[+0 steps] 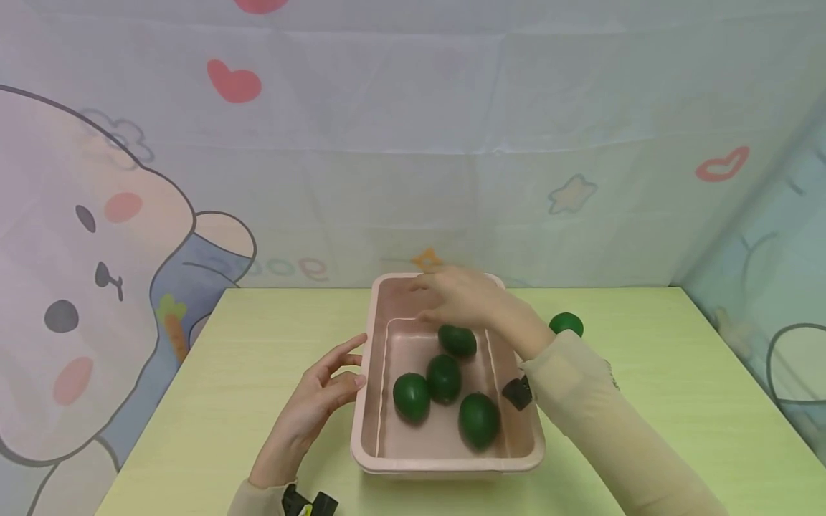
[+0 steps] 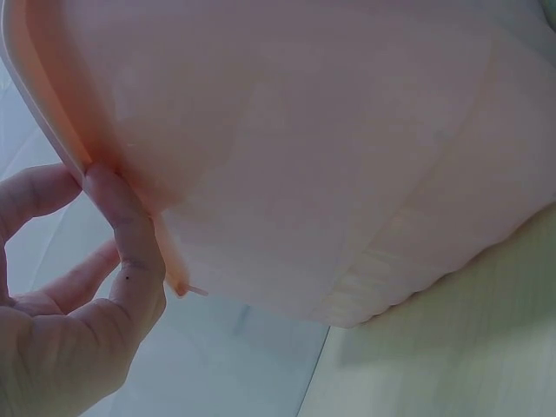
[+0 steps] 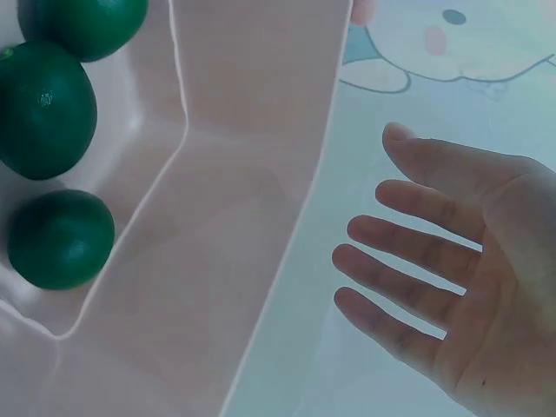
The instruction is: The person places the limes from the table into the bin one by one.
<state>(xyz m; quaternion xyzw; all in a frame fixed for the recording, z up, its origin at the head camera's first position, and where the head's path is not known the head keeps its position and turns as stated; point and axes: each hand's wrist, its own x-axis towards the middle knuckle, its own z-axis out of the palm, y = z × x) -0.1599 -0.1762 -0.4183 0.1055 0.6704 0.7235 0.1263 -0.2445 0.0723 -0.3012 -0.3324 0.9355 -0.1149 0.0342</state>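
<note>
A pink rectangular plastic bin [image 1: 448, 466] stands on the table, holding several dark green, smooth oval fruits, one of them the fruit [image 1: 480, 421] at the near right. My left hand [image 1: 316, 394] is at the bin's left side, pinching the rim between thumb and fingers, as the left wrist view shows. Above the far end of the bin hovers my right hand [image 1: 461, 297], its fingers spread and nothing in them. The right wrist view shows that palm bare, with a round green fruit [image 3: 61, 240] lying inside the bin to its left.
Another green fruit [image 1: 566, 325] lies on the pale yellow-green table [image 1: 658, 401], right of the bin and partly behind my right forearm. A printed cloth backdrop [image 1: 400, 143] rises behind the table's far edge.
</note>
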